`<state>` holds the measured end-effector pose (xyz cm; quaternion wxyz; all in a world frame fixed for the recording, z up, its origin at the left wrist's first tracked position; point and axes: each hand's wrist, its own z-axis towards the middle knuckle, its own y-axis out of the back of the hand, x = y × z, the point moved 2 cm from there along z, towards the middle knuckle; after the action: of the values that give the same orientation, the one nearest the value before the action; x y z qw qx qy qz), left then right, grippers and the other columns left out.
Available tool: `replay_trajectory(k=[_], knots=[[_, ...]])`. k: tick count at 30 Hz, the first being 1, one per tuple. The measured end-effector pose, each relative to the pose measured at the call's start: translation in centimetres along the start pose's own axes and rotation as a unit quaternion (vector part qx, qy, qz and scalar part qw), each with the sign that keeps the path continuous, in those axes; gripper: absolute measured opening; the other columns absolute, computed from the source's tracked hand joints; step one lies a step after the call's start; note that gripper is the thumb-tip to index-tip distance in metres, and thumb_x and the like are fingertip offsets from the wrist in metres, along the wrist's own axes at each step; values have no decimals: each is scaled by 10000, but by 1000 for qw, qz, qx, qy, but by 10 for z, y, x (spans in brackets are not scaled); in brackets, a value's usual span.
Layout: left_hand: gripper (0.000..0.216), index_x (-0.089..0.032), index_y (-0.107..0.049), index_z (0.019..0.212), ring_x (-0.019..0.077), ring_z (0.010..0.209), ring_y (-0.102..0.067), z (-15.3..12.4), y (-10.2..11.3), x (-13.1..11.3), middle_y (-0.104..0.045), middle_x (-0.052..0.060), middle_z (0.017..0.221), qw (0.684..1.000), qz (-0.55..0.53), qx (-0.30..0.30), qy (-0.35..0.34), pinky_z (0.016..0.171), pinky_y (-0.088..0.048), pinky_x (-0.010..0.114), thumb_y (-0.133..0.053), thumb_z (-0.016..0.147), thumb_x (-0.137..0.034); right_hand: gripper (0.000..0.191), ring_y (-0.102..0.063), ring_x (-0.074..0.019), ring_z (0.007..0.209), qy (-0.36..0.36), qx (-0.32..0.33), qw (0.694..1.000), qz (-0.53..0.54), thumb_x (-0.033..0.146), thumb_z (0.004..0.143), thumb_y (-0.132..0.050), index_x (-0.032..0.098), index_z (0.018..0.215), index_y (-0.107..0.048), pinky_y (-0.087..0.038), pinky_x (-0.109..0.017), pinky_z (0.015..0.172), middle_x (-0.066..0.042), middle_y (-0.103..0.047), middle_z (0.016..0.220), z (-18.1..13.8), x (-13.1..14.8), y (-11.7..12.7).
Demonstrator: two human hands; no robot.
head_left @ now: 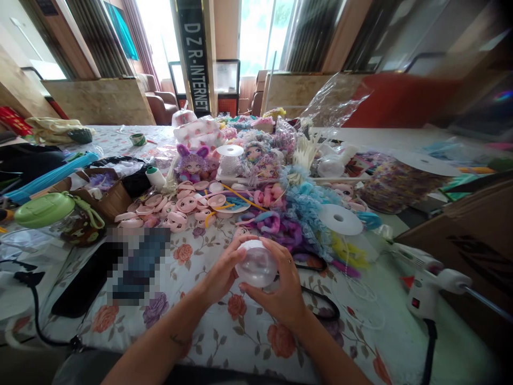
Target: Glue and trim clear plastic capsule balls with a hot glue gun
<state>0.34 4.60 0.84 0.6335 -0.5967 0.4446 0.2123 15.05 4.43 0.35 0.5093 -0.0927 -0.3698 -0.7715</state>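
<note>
The clear plastic dome [256, 263] is held just above the floral tablecloth [224, 331], at the near middle of the table, directly in front of the person. It appears to be a rounded, translucent shell with a white rim at its top; what is inside it cannot be told.

Both hands are closed around the dome. The left hand [218, 275] cups its left side with the thumb lying over the upper rim. The right hand [280, 286] wraps the right side and underside, fingertips pressing the front wall. The hands nearly meet across it.

Judgement: with a smooth, thin shell, the grip is best kept on the rim and base, where the wall is stiffest. Squeezing the middle risks denting or popping it loose. Keeping it low over the cloth limits any drop.

Beyond the dome lie purple and blue yarn hair bundles [280, 219] and a white spool [340, 219]. Further beyond and to its left sits a cluster of pink doll face pieces [180, 206], with finished dolls [192, 163] behind them. To the dome's right stands a white glue gun [425, 283], well apart; its nozzle should be treated as hot. A black cord [320, 299] loops just right of the dome and could snag a wrist.
</note>
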Motion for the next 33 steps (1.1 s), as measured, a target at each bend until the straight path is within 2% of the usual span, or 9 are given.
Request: replay_trajectory(k=[5, 8, 14, 20, 26, 29, 33], knots=[[449, -209, -629, 1131, 169, 857, -566, 0, 2, -7, -632, 46, 1027, 999, 10, 27, -43, 721, -447, 235, -733, 714, -341, 719, -507, -307, 1264, 47, 7, 998, 49, 193, 769, -750, 215, 1394, -396, -468, -476, 1028, -161, -490, 1376, 2, 4, 1], [464, -226, -624, 1118, 176, 872, -560, 1, 4, -7, -625, 37, 1025, 997, 15, 43, -59, 728, -443, 239, -752, 680, -305, 722, -487, -305, 1295, 54, 20, 996, 68, 136, 780, -722, 217, 1410, -378, -466, -490, 1042, -166, -461, 1409, 1, 3, 0], [454, -243, -602, 1125, 158, 849, -550, 2, 9, -6, -600, 27, 1017, 996, 29, 63, -57, 697, -435, 231, -756, 704, -314, 761, -460, -324, 1325, 77, 29, 995, 61, 76, 766, -707, 206, 1432, -362, -459, -522, 1057, -177, -432, 1431, -3, 1, -1], [426, -236, -627, 1063, 153, 829, -535, 1, 6, -8, -593, 21, 994, 997, 22, 44, -67, 669, -423, 226, -768, 663, -277, 759, -444, -322, 1340, 103, 25, 993, 57, 44, 749, -691, 196, 1421, -373, -444, -516, 1080, -165, -444, 1423, -4, 1, -2], [446, -234, -647, 1112, 166, 899, -540, 0, 2, -9, -604, 36, 1042, 997, 11, 42, -69, 734, -434, 230, -778, 691, -298, 748, -459, -323, 1333, 68, 15, 995, 68, 71, 755, -705, 204, 1411, -373, -459, -523, 1067, -174, -427, 1450, -4, -2, -1], [410, -236, -659, 1111, 156, 855, -541, 0, 2, -8, -610, 38, 1045, 997, 4, 44, -68, 700, -426, 224, -755, 725, -333, 738, -462, -323, 1330, 76, 10, 995, 56, 71, 754, -700, 216, 1403, -381, -468, -527, 1056, -169, -426, 1452, -4, -1, -1], [389, -223, -678, 1068, 168, 820, -552, -1, 3, -9, -639, 46, 983, 992, 63, 22, -108, 681, -424, 235, -775, 710, -341, 731, -474, -316, 1319, 84, 11, 995, 52, 67, 753, -685, 231, 1394, -374, -489, -529, 1034, -162, -442, 1426, -6, 0, -3]])
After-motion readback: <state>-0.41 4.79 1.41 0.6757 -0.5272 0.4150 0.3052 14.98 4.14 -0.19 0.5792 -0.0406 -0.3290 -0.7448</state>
